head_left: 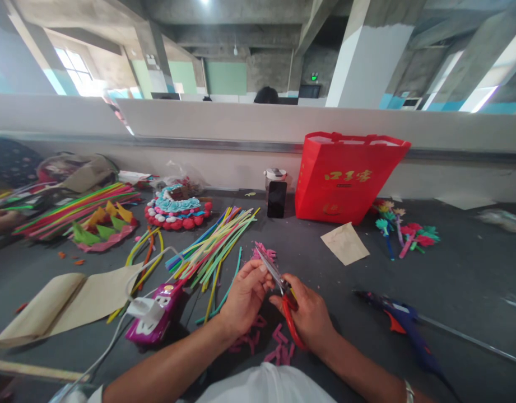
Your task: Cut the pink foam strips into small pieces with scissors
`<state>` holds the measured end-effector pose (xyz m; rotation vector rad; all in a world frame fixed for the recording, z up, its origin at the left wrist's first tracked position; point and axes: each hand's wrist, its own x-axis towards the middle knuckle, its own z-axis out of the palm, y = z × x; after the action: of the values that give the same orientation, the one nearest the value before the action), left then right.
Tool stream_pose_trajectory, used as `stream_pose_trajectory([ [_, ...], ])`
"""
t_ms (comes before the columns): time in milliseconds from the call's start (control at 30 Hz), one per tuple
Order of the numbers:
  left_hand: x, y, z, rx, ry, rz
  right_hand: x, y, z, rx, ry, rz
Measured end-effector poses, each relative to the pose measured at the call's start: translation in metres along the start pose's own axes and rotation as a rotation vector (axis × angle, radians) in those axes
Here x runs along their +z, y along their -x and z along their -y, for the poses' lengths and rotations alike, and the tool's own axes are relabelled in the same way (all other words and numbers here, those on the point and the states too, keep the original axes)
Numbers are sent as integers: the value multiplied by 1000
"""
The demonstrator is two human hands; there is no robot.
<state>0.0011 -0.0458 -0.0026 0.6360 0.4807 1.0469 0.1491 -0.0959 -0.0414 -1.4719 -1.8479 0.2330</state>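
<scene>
My right hand (310,316) grips red-handled scissors (291,324), their blades pointing up and to the left. Close beside the blades, my left hand (248,291) has its thumb and fingers pinched together; what they hold is too small to make out. Short cut pink pieces (280,350) lie on the dark table below both hands. Another small heap of pink pieces (266,252) sits just beyond the scissor tips. To the left of my left hand is a loose bundle of coloured fuzzy stems (218,246).
A purple power strip (159,313) with a white plug and cable lies left, near brown paper (93,296). A blue glue gun (404,322) is at right. Farther back stand a red bag (345,179), a phone (277,200) and a flower-trimmed craft piece (177,207). Another person's hand (1,221) shows far left.
</scene>
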Motion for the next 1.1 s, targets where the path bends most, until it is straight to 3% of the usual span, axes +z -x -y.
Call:
stream_pose_trajectory([
  [300, 0, -1, -5, 32, -55, -42, -5, -7, -4, 175, -157, -79],
  [633, -9, 0, 7, 256, -1013, -15, -7, -11, -2, 301, -676, -110],
  [800, -6, 5, 10, 361, -1243, 43, -5, -12, -2, 339, -719, -90],
  [933, -4, 5, 9, 299, -1241, 45, -4, -12, -1, 351, -717, -82],
  [1100, -8, -1, 4, 10, -838, 91, -6, -14, -3, 343, -762, -43],
])
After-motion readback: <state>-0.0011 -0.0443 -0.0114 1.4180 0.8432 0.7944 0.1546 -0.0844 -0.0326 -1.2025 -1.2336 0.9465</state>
